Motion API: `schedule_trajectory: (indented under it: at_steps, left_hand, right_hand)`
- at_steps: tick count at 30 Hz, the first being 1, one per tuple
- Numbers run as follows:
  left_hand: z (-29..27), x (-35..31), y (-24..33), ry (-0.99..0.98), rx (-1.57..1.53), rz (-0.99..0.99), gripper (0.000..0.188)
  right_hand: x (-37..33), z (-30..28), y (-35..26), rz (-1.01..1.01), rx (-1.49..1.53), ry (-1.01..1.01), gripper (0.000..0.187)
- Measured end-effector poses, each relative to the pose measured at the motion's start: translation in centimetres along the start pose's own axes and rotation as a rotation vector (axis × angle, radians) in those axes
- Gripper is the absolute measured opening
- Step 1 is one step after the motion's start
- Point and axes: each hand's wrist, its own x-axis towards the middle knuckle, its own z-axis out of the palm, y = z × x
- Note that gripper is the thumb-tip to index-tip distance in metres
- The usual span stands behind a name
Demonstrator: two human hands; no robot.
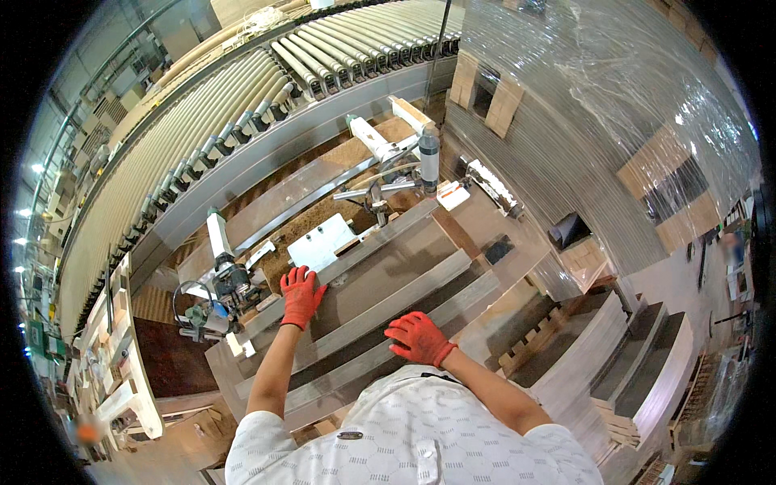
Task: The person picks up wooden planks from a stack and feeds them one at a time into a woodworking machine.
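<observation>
My left hand, in a red glove, lies at the far edge of a wooden frame with long parallel rails, its fingers stretched and apart. Just beyond its fingertips is a white plate. My right hand, also red-gloved, is over the near rails with its fingers loosely bent and nothing visible in them. Whether its fingers touch the rail, I cannot tell. Between the hands runs a pale rail. Behind the frame stand a clamp-like device on the left and a grey cylinder on the right.
A roller conveyor curves along the far side behind a grey metal beam. Tall stacked boards in clear wrap stand at the right. Further grey panels lie at the near right. A wooden rack is at the left.
</observation>
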Motion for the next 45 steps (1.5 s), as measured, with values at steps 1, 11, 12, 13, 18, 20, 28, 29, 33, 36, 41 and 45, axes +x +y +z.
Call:
schedule_trajectory:
  at_steps: [1, 11, 12, 13, 18, 20, 28, 29, 33, 36, 41, 45]
  left_hand:
    - [0.8, 0.4, 0.2, 0.027, 0.012, -0.023, 0.051]
    - [2.9, 2.6, 0.7, 0.042, -0.075, 0.006, 0.049]
    - [2.8, 2.9, 0.8, 0.032, -0.111, 0.005, 0.049]
    - [2.8, 2.9, 0.5, 0.058, -0.138, 0.017, 0.048]
    - [2.1, 5.5, 2.2, -0.165, -0.218, -0.055, 0.059]
    - [1.8, 5.5, 2.5, -0.166, -0.259, -0.075, 0.064]
    - [3.8, 4.9, 1.8, -0.111, -0.303, -0.114, 0.069]
    - [3.8, 5.0, 1.6, -0.106, -0.284, -0.115, 0.069]
    - [4.1, 4.8, 1.4, -0.061, -0.267, -0.101, 0.067]
    - [3.9, 4.7, 1.5, -0.077, -0.299, -0.098, 0.068]
    - [4.0, 4.6, 1.5, -0.090, -0.285, -0.111, 0.069]
    - [4.1, 4.5, 1.7, -0.090, -0.254, -0.119, 0.068]
  right_hand:
    - [0.0, 0.1, 0.1, 0.014, 0.010, 0.004, 0.042]
    - [1.0, -1.2, -0.7, 0.012, -0.021, -0.203, 0.056]
    - [1.8, -1.6, -1.1, 0.023, -0.040, -0.282, 0.058]
    - [2.6, -1.9, -1.7, 0.019, -0.060, -0.368, 0.060]
    - [4.6, -0.6, -1.9, 0.068, -0.274, -0.677, 0.070]
    - [4.0, 0.5, -0.9, 0.065, -0.259, -0.630, 0.067]
    - [3.3, 1.5, -0.6, 0.048, -0.315, -0.553, 0.069]
    - [3.2, 1.4, -0.5, 0.002, -0.287, -0.469, 0.068]
    - [3.6, 1.6, 0.0, -0.004, -0.283, -0.480, 0.066]
    - [3.7, 1.8, -0.2, 0.014, -0.296, -0.505, 0.067]
    - [3.2, 2.2, 0.1, -0.017, -0.284, -0.450, 0.067]
    - [3.2, 2.0, -0.2, -0.011, -0.301, -0.465, 0.066]
